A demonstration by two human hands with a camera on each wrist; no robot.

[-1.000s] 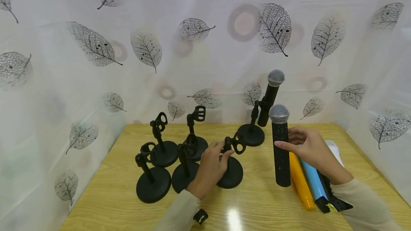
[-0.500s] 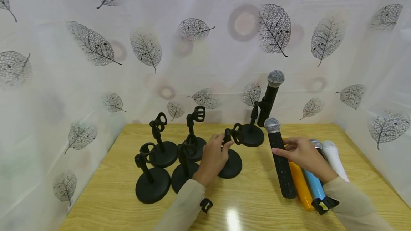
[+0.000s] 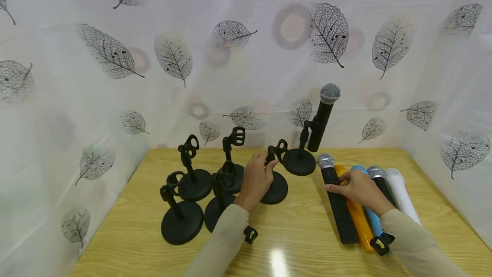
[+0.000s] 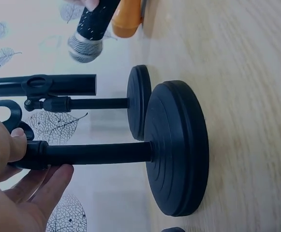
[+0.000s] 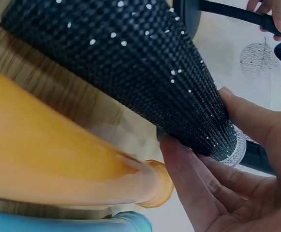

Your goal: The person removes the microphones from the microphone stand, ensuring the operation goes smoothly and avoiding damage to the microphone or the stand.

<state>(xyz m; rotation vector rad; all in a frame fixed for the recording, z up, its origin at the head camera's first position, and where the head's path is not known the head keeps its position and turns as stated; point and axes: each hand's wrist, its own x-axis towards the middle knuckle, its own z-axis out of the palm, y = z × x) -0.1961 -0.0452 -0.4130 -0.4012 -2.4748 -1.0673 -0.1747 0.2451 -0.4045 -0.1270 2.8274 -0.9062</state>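
Note:
My left hand (image 3: 255, 183) grips a black desktop microphone stand (image 4: 99, 153) by the upper pole, just under its ring clip; the round base is by the table surface. In my right hand (image 3: 361, 189), thumb and fingers pinch a black glitter-covered microphone (image 3: 338, 206) with a silver mesh head. It slants beside an orange microphone (image 3: 359, 221); whether it touches the table I cannot tell. Behind, another stand (image 3: 300, 162) carries a plain black microphone (image 3: 322, 123) tilted in its clip.
Right of the orange one lie a blue microphone (image 3: 373, 221), a black silver-headed microphone (image 3: 380, 183) and a white microphone (image 3: 401, 193), partly behind my right arm. Several stands with bare clips, including a front-left stand (image 3: 182, 222), cluster left on the wooden table (image 3: 300, 234). A leaf-print curtain (image 3: 238, 67) hangs behind.
My right hand has lowered the glitter microphone from upright to a slant beside the orange one. My left hand has shifted its stand back, toward the stand with the plain black microphone.

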